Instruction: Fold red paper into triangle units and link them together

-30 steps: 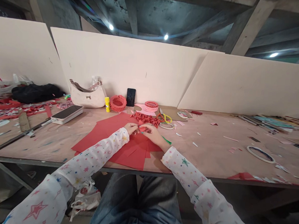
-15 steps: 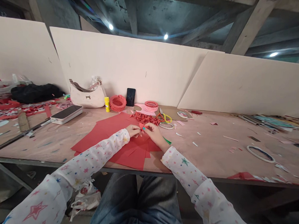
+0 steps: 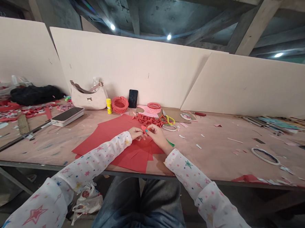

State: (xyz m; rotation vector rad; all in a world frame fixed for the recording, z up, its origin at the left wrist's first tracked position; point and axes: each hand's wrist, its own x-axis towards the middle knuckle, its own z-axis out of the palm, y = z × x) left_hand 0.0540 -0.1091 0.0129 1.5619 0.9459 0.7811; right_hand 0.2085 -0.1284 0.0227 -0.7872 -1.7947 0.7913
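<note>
A small folded piece of red paper [image 3: 143, 128] is pinched between my two hands, above the spread red sheets [image 3: 112, 139]. My left hand [image 3: 136, 133] is closed on its left side, fingers bent together. From the right, my right hand [image 3: 155, 133] grips the same piece with thumb and fingers; a blue-green nail shows on it. Just beyond the hands lies a heap of small folded red paper pieces [image 3: 150, 120]. Scissors with orange and yellow handles [image 3: 169, 120] rest to the right of that heap. A green strip [image 3: 170, 143] lies beside my right wrist.
Behind the hands stand a yellow glue stick [image 3: 109, 106], a red paper ring stack [image 3: 120, 105] and a dark phone [image 3: 133, 99]. A pale handbag [image 3: 88, 97] and a white-cased device [image 3: 68, 116] are on the left. White panels [image 3: 126, 67] border the back.
My hands stay in almost the same place, still pinching the red paper piece, which shows a slightly different angle. The other things have not moved.
</note>
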